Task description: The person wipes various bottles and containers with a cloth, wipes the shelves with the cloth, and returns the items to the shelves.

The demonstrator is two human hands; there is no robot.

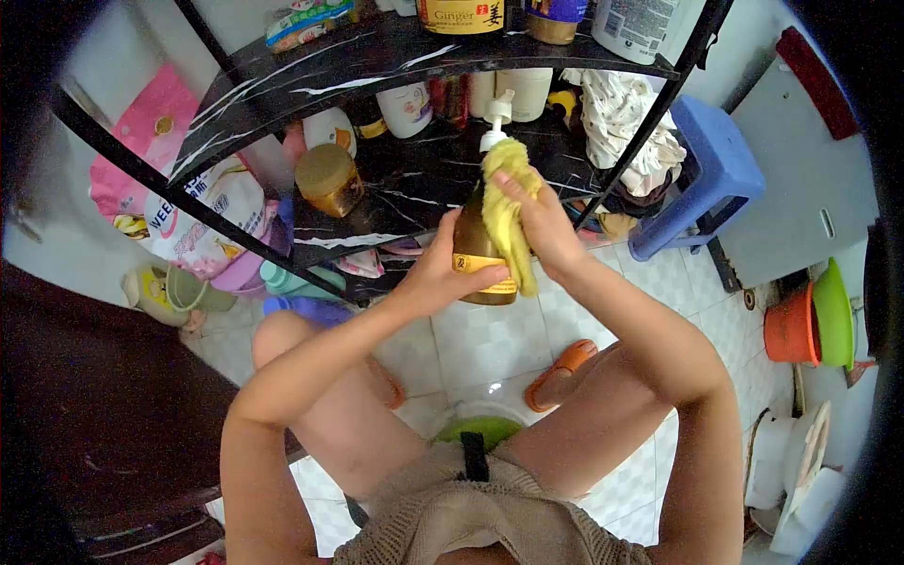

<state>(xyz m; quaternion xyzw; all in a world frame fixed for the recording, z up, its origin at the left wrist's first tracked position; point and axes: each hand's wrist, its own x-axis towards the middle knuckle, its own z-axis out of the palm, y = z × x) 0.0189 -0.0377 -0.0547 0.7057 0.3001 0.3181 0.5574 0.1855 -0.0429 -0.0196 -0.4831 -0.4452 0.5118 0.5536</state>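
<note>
My L hand (441, 268) grips bottle (474, 229) low, R hand (540, 218) holds cloth (510, 243) vs its side; best w/ L firm, even wipes, light nr pump (496, 122) above.

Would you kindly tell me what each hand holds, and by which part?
The left hand holds the pump bottle by its body; the right hand, a yellow cloth by its upper part.

Single head-worn view, looking forward and steeply down. Wide field, curved edges, dark rounded corners. Wearer's thighs (344, 419) near, low in view; left hand (436, 270) and right hand (539, 218) farther out, around centre; black shelf (410, 179) beyond, toward top; tiled floor (480, 344) underneath.
</note>
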